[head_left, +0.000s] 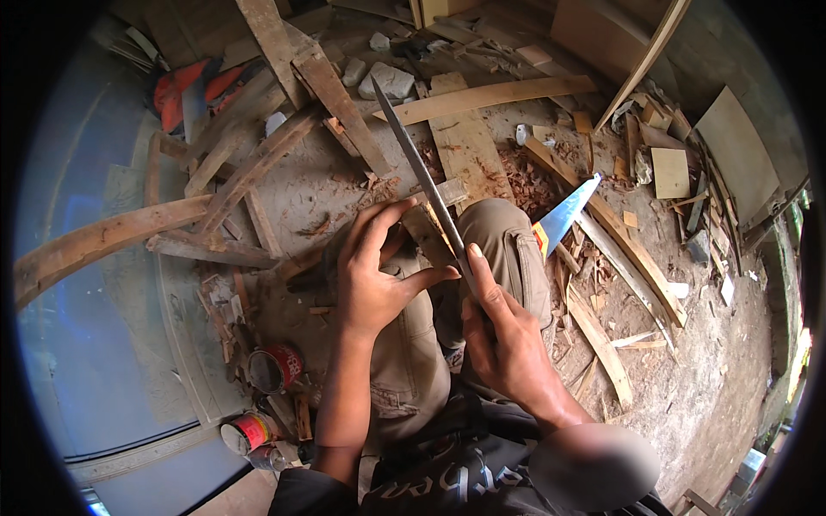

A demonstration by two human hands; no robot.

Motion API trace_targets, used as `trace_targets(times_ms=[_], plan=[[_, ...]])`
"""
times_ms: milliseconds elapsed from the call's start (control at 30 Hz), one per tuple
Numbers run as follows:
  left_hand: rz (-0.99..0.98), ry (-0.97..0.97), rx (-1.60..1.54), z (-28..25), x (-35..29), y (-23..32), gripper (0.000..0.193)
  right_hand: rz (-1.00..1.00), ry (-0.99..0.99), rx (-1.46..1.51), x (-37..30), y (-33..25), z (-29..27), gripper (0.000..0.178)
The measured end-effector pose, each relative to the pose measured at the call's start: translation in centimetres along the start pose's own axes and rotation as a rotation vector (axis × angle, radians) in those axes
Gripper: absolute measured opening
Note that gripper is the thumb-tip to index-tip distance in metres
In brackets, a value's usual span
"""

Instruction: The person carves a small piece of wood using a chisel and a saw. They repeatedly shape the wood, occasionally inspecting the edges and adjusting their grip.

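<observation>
item: small wood piece (423, 230), held between the knees, mid-scene. condition: under way, by judgement; the long dark tool (420, 168) lies at or across it, contact not certain. done: tool and wood both in hand and brought together. left: some working of the wood, it seems; no finished face can be made out, and how much remains cannot be told.

left hand (370, 267): partly open, fingers curled over the left side of the wood piece, thumb reaching right toward the tool's near end. grip appears steadying.

right hand (503, 331): closed around the near end of the tool, one digit laid along it; handle hidden in the palm. the tool slants far and left, seen nearly edge-on, so its kind cannot be told.

about: saw with blue blade (566, 217), right of the right knee, not in hand; pale curved board (495, 96), far; reddish shavings (532, 179), far right of the knees; red-labelled can (288, 363), near left, with a second can (255, 428) nearer.
</observation>
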State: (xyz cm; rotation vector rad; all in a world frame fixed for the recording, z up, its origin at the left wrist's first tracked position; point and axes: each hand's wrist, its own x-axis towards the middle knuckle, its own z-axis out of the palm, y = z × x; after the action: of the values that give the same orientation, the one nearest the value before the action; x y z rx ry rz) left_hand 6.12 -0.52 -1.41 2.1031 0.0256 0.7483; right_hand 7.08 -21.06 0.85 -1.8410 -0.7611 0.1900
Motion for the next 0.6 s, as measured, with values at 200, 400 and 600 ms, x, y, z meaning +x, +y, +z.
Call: trace_targets(times_ms=[200, 400, 600], plan=[[-0.015, 0.014, -0.071, 0.3, -0.1, 0.6, 0.077, 0.011, -0.037, -0.068, -0.1, 0.1, -0.6, 0.072], [0.032, 0.0, 0.004, 0.1, -0.2, 0.5, 0.078, 0.045, -0.09, -0.092, -0.4, -0.3, -1.1, 0.071], [0.011, 0.013, -0.049, 0.2, -0.6, 0.7, 0.079, 0.094, -0.133, -0.109, -0.5, -1.2, -1.8, 0.073]])
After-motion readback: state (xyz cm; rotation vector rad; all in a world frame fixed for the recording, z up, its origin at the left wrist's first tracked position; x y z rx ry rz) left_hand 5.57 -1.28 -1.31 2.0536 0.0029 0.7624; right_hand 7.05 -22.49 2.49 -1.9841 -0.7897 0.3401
